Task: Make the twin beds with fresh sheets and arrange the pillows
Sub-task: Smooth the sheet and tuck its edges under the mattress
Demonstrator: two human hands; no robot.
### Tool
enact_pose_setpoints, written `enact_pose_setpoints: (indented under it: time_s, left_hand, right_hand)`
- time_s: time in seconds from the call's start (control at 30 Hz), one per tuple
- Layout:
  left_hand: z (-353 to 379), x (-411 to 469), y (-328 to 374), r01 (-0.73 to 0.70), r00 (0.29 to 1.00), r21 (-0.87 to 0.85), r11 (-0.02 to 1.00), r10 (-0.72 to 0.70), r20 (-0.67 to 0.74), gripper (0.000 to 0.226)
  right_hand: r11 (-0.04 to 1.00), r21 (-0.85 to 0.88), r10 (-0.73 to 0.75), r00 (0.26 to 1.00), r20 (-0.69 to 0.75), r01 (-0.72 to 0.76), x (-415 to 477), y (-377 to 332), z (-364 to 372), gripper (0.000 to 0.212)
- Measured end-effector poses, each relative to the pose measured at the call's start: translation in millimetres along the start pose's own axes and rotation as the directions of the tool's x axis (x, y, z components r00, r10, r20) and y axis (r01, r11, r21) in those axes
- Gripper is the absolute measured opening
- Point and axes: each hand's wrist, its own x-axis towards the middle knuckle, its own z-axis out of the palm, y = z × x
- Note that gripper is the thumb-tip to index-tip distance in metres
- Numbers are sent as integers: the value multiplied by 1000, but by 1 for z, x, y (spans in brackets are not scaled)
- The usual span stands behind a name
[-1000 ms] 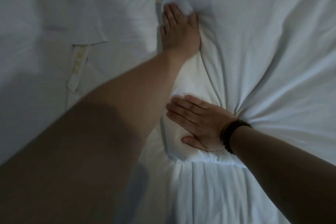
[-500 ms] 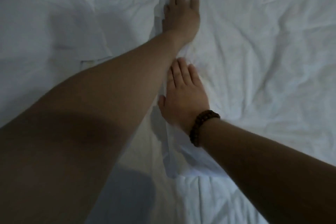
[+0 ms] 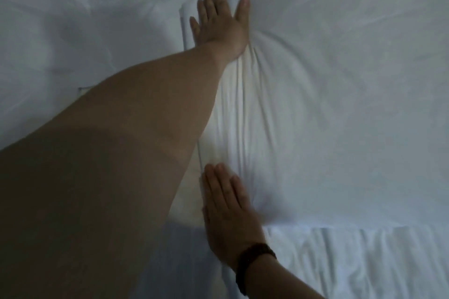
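Note:
A plump white pillow [image 3: 340, 104] in a white case fills the right half of the head view and lies on the white bed sheet [image 3: 73, 31]. My left hand [image 3: 220, 24] lies flat with spread fingers on the far left end of the pillow, pressing it down so that creases fan out from the palm. My right hand [image 3: 228, 213], with a dark bead bracelet at the wrist, presses flat on the near left corner of the pillow. Neither hand grips anything.
A wrinkled white sheet or duvet [image 3: 364, 262] lies below the pillow's near edge. A folded edge of white fabric [image 3: 83, 88] peeks out behind my left forearm. The light is dim.
My right hand has slid back toward me along the pillow's left edge, from just below the left hand to the near corner. The left hand stays pressed on the far end.

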Motion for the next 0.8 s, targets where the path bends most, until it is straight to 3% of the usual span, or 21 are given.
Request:
enact_pose_setpoints:
  time_s: [0.17,0.27,0.33,0.4,0.5,0.57,0.67,0.8]
  left_hand:
    - [-11,25,-15,-7,1000,-19,1000,7,28,86]
    - [-20,15,-13,75,997,-63,995,-73,34,87]
    - [-27,-16,-8,199,979,-93,975,-193,70,86]
    - [-34,-61,-13,229,963,-59,972,-218,158,80]
    - [-61,-134,-19,107,928,94,990,-134,347,66]
    - [-89,-177,-17,79,902,109,991,-117,416,69]
    - [-135,-230,12,-24,905,97,995,-20,426,69]
    - [-185,-287,60,-178,870,109,978,105,482,61]
  right_hand:
    - [997,-68,-35,999,7,35,-9,3,24,69]
    - [997,-75,-13,999,49,17,-10,1,19,69]
    - [999,-52,15,991,133,-8,-15,-6,3,71]
    - [998,-63,25,967,253,-9,-17,-17,-25,68]
    - [999,-45,8,946,324,7,-16,-25,-85,62]
    - [999,-5,35,932,361,-36,-17,-24,-139,59]
    - [979,-4,196,941,277,-202,-32,2,-219,58]
    - [886,-5,455,868,199,-464,-82,41,-315,57]
